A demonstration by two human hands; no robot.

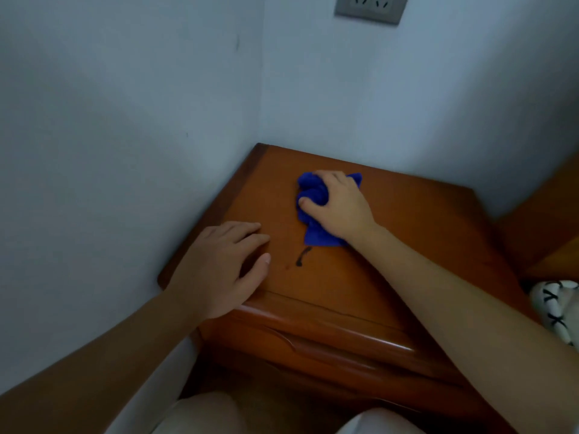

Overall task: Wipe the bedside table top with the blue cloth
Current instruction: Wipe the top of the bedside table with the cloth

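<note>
The brown wooden bedside table [407,233] stands in a wall corner. A bunched blue cloth [313,192] lies on the middle of its top, and my right hand [340,208] presses down on it with fingers curled around the folds. Part of the cloth sticks out below my palm. Just below the cloth, a dark smear [302,255] marks the wood. My left hand [222,267] rests flat on the table's front left corner, fingers apart, holding nothing.
Pale walls close in the table at the left and back, with a grey power socket [369,7] high on the back wall. A wooden bed frame [551,220] adjoins the right side. A white patterned fabric [557,308] lies at the right edge. My knees are below.
</note>
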